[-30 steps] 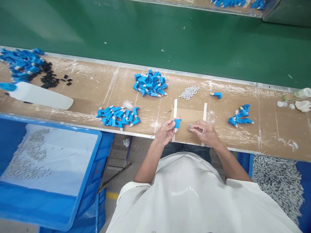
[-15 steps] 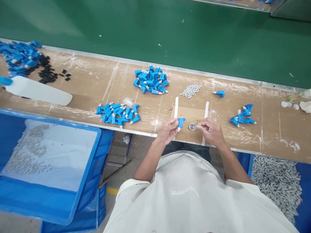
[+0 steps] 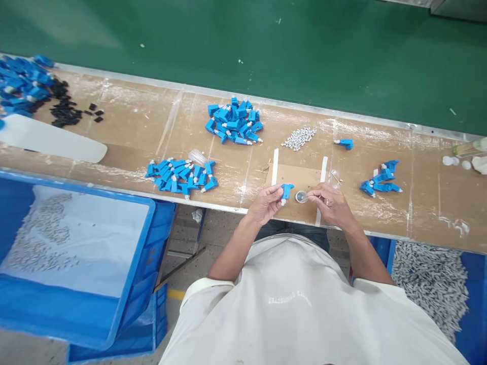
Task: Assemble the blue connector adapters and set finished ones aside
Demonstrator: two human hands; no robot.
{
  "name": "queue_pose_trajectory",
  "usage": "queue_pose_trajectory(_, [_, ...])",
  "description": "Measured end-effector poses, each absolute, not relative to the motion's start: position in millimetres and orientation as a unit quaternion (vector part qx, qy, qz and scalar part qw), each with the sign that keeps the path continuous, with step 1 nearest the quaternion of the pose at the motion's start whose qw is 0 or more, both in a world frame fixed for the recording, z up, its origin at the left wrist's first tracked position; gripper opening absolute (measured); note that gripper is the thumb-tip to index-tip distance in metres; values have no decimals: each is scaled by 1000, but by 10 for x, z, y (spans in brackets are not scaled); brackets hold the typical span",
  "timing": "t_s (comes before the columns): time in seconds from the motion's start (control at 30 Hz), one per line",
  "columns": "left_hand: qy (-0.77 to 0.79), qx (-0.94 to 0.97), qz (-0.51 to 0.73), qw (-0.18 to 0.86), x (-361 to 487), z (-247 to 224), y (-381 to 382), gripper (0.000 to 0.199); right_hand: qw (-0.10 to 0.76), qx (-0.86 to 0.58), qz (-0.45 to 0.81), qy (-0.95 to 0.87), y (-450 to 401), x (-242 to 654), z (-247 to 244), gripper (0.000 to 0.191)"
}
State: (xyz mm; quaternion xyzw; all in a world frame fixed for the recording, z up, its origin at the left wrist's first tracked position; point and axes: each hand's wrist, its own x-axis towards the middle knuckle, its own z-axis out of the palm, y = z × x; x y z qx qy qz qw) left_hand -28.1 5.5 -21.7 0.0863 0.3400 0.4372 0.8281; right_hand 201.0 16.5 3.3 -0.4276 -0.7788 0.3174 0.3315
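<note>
My left hand point(image 3: 265, 204) is closed on a small blue plastic part point(image 3: 287, 190) with a white tip pointing down, held over the front of a cardboard sheet point(image 3: 297, 175). Just right of it is a small round cup point(image 3: 300, 196) with something greyish inside. My right hand point(image 3: 331, 203) is pinched at the cup's right rim. A thin, pale thing seems to run from its fingertips into the cup; its kind is too small to make out. White tape strips point(image 3: 274, 167) mark the sheet's sides. Behind it lies a pile of small grey pieces point(image 3: 299, 139).
Blue parts lie in heaps behind left point(image 3: 235, 121), nearer left point(image 3: 182, 176) and at right point(image 3: 381, 179). Black pieces point(image 3: 66, 109) and a white bottle point(image 3: 53, 139) are far left. Blue bins point(image 3: 150, 223) stand below the bench edge. A thin stick point(image 3: 336, 177) lies beside the right tape.
The blue part in my left hand has shifted slightly right, toward the cup. My right hand stays pinched at the cup. The whole view has moved a little.
</note>
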Motion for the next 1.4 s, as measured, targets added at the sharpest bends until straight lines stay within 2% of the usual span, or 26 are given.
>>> queue_pose_trajectory(0.13, [339,82,434,831,-236,-169,39,39,353,-479,319,-738,162,2042,85,26])
queue_pose_trajectory(0.27, [330,85,429,836,-172,-99,-3,42,423,-517,321,-672,84,2015,199,27])
queue_pose_trajectory(0.5, [316,114,428,839,-104,55,-62,46,488,-458,269,-693,-90,1838,452,12])
queue_pose_trajectory(0.73, [309,123,427,841,-104,84,-85,45,482,-430,211,-733,-103,1764,519,13])
queue_pose_trajectory(1.4, [315,93,423,844,-98,38,-82,47,442,-429,211,-759,-79,1739,448,12])
